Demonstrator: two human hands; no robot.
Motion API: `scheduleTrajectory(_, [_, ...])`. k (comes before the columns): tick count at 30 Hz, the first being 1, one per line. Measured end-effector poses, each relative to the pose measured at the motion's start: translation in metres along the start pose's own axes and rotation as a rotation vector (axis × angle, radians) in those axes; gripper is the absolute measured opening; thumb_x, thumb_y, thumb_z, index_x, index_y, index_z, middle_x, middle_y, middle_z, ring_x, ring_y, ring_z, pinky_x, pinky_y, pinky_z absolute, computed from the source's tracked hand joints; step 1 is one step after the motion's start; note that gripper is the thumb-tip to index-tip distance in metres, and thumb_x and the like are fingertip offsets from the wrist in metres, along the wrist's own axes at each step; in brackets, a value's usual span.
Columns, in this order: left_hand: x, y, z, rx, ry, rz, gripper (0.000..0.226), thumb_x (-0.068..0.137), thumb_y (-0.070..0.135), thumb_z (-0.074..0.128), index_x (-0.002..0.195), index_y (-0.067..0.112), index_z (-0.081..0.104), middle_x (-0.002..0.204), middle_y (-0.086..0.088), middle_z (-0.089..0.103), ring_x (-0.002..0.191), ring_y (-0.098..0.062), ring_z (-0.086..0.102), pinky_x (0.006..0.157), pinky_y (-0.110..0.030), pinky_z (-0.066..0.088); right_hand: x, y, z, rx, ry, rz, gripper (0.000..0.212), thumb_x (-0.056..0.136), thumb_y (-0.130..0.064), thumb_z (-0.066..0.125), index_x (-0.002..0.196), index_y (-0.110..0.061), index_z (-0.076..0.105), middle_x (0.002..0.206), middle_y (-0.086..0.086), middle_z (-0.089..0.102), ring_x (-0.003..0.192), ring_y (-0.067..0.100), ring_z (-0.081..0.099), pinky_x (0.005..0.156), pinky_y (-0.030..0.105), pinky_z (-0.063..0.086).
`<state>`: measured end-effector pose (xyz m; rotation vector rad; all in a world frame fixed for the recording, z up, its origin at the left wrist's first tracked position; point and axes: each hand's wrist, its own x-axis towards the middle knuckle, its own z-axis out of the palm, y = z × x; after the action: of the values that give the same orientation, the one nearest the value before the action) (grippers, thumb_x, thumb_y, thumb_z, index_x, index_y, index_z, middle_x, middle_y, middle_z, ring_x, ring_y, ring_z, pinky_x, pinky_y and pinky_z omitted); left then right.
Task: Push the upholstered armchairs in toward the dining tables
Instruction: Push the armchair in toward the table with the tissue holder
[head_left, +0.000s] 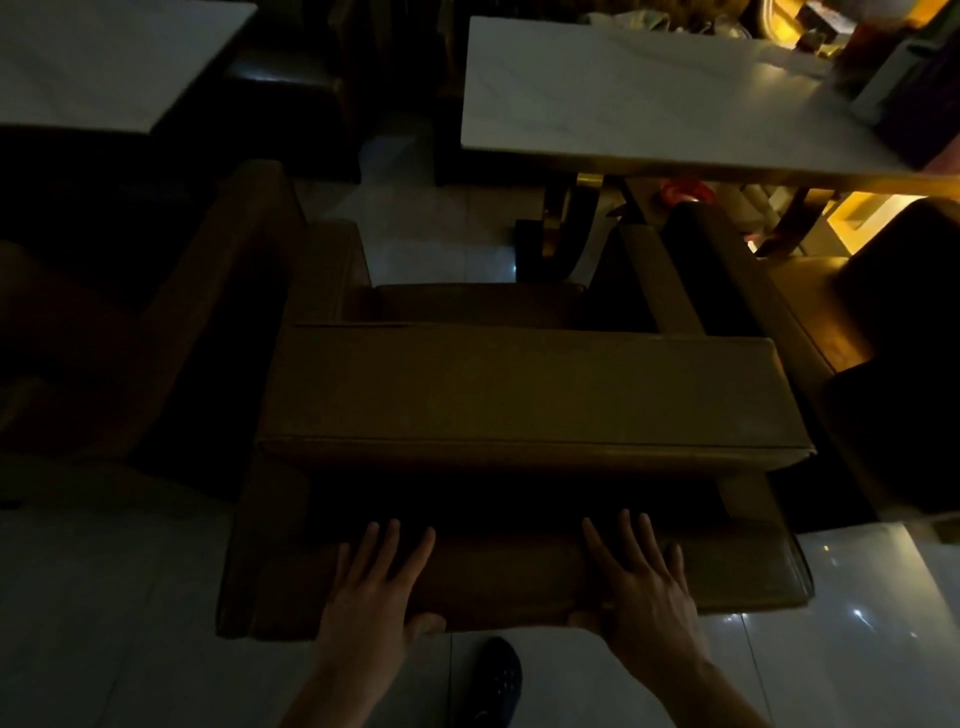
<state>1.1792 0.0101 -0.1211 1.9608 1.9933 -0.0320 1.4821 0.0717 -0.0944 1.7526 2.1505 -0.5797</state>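
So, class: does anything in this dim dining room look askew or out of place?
The armchair under both hands (left hand, right hand) stands back from the white table, its seat front short of the table edge. Nothing looks spilled or damaged.

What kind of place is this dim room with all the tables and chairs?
Probably a restaurant or café dining room. Several brown upholstered armchairs stand around pale marble-look rectangular tables over a glossy tiled floor. Both hands, left hand and right hand, rest on the nearest chair's back.

three armchairs (530, 395) (156, 322) (810, 312), two tables (649, 98) (93, 62), two hands (376, 587) (641, 582), one shoe (496, 680).
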Motion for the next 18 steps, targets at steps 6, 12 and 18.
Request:
scheduleTrajectory(6, [0.029, 0.000, -0.012, -0.025, -0.007, -0.010, 0.094, 0.080, 0.070, 0.057, 0.151, 0.045, -0.001, 0.164, -0.003, 0.008, 0.151, -0.027, -0.001, 0.121, -0.048, 0.000, 0.026, 0.000, -0.014, -0.029, 0.030, 0.002, 0.108, 0.077, -0.082, 0.049, 0.149, -0.045, -0.023, 0.161, 0.004, -0.024, 0.148, 0.031, -0.025, 0.122, 0.057, 0.000])
scheduleTrajectory(12, [0.076, -0.011, -0.026, -0.043, 0.028, -0.004, 0.093, 0.081, 0.066, 0.061, 0.154, 0.042, 0.009, 0.165, -0.005, 0.012, 0.151, -0.029, 0.000, 0.121, -0.049, 0.002, 0.066, -0.001, -0.034, -0.044, 0.097, -0.028, 0.107, 0.078, -0.083, 0.047, 0.153, -0.042, -0.016, 0.165, 0.008, -0.014, 0.150, 0.032, -0.018, 0.122, 0.058, 0.004])
scheduleTrajectory(18, [0.128, -0.027, -0.046, -0.053, 0.043, 0.013, 0.094, 0.080, 0.066, 0.063, 0.155, 0.041, 0.013, 0.164, -0.006, 0.013, 0.151, -0.029, 0.001, 0.121, -0.049, 0.002, 0.109, -0.011, -0.059, -0.049, 0.106, -0.031, 0.104, 0.081, -0.080, 0.047, 0.153, -0.040, -0.017, 0.165, 0.008, -0.014, 0.150, 0.031, -0.017, 0.122, 0.058, 0.006])
